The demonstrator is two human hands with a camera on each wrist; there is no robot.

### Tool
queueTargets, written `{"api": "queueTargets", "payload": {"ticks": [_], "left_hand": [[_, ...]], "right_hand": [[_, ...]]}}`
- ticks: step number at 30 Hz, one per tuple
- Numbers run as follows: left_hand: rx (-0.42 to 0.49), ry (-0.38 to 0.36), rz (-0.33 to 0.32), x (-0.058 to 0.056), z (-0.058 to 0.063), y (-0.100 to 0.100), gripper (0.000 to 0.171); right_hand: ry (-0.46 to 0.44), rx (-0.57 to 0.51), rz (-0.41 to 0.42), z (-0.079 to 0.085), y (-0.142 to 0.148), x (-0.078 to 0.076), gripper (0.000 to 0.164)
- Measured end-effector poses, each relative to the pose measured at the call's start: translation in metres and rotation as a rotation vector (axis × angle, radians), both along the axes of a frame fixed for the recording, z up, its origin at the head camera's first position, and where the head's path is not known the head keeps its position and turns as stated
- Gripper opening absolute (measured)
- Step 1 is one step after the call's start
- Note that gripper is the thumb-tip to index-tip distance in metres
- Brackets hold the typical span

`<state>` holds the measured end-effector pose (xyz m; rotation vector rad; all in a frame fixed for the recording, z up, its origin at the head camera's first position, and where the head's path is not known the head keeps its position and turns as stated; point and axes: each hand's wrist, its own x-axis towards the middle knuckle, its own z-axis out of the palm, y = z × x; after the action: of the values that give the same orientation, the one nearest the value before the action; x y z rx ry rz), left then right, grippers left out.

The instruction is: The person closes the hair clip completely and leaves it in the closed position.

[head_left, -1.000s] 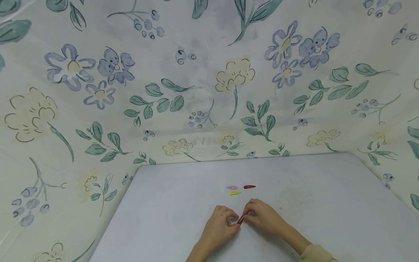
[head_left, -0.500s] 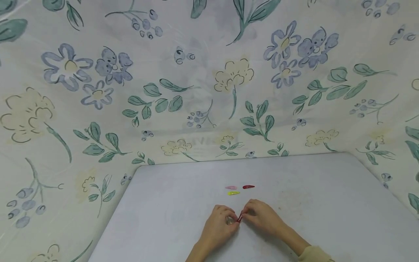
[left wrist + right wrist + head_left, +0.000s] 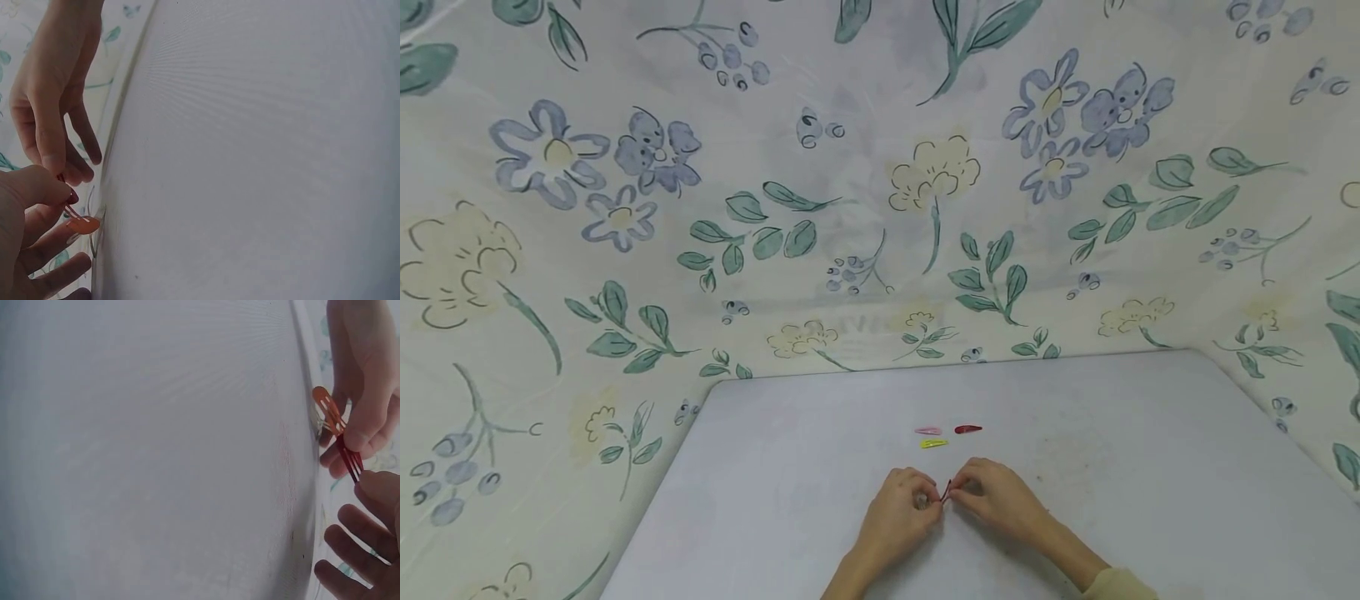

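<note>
Between my hands is a dark red snap hair clip (image 3: 351, 459). My left hand (image 3: 897, 510) pinches its wide end between thumb and fingers, together with an orange snap hair clip (image 3: 328, 409) that juts out past the fingers. In the left wrist view the orange end lies by the lower fingers. My right hand (image 3: 1000, 493) pinches the narrow end of the red clip with thumb and forefinger, the other fingers spread loosely. From the head view the held red clip shows as a thin, slanting V; the orange one cannot be made out there.
Beyond the hands, a pink hair clip (image 3: 928, 431), a yellow hair clip (image 3: 934, 443) and another red hair clip (image 3: 968, 429) lie on the white table (image 3: 775, 467). A flowered sheet (image 3: 850, 208) rises behind the table and along its sides.
In my hands, the red clip has turned from showing its broad face to a thin, V-like edge. Both hands stay nearly in place, and the clips on the table lie as before.
</note>
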<state>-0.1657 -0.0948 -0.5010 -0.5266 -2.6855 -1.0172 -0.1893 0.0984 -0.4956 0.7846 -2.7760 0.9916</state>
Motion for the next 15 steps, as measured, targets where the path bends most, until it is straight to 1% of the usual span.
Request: {"api": "queueTargets", "payload": {"ticks": [4, 7, 10, 12, 15], "left_hand": [[-0.003, -0.026, 0.002, -0.0014, 0.0009, 0.0002, 0.010], [-0.014, -0.049, 0.006, -0.0018, 0.0027, 0.0006, 0.009], [-0.020, -0.058, 0.004, -0.0016, 0.0045, 0.0006, 0.009], [-0.019, -0.057, -0.002, -0.0012, 0.0060, 0.0006, 0.009], [-0.008, -0.069, -0.008, -0.0011, 0.0071, 0.0003, 0.008]], "right_hand": [[-0.015, -0.020, -0.027, 0.0001, -0.0007, 0.0010, 0.007], [-0.032, -0.039, -0.046, 0.0000, -0.0012, 0.0014, 0.015], [-0.036, -0.039, -0.047, -0.0006, -0.0012, 0.0014, 0.021], [-0.031, -0.032, -0.035, -0.0007, -0.0011, 0.0013, 0.021], [-0.019, -0.022, -0.021, -0.0007, -0.0002, 0.0016, 0.016]]}}
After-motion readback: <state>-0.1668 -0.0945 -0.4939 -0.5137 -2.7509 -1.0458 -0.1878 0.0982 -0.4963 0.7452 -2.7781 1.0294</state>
